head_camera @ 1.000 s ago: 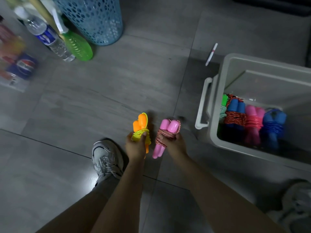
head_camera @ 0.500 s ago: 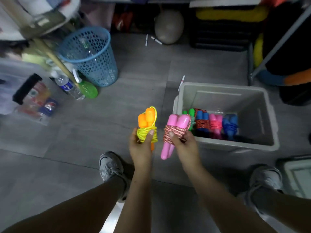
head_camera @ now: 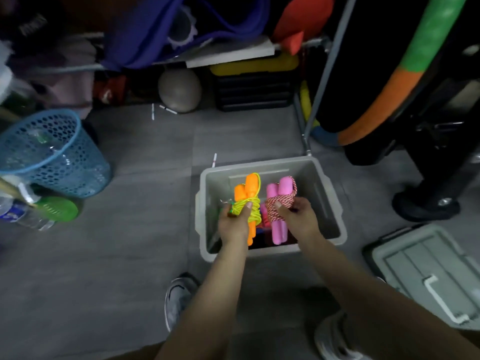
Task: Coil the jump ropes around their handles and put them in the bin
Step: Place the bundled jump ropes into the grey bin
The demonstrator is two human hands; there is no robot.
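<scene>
My left hand (head_camera: pixel 233 224) grips an orange-handled jump rope (head_camera: pixel 248 196) wound with yellow-green cord. A pink-handled jump rope (head_camera: pixel 280 193), wrapped in red-and-white cord, is gripped by my right hand (head_camera: pixel 298 216). Both bundles hang upright over the open grey bin (head_camera: pixel 335 216) on the floor. Below them, inside the bin, parts of other coiled ropes show, mostly hidden by my hands and the two bundles.
A grey bin lid (head_camera: pixel 428 276) lies on the floor to the right. A blue mesh basket (head_camera: pixel 52 157), a green paddle (head_camera: pixel 57 207) and a water bottle (head_camera: pixel 23 215) stand at the left. A metal rack leg (head_camera: pixel 309 141) and a black stand base (head_camera: pixel 426 206) are behind and right.
Both hands have carried the two coiled ropes from in front of the bin's left side to over its opening. The view has tilted up toward the shelves.
</scene>
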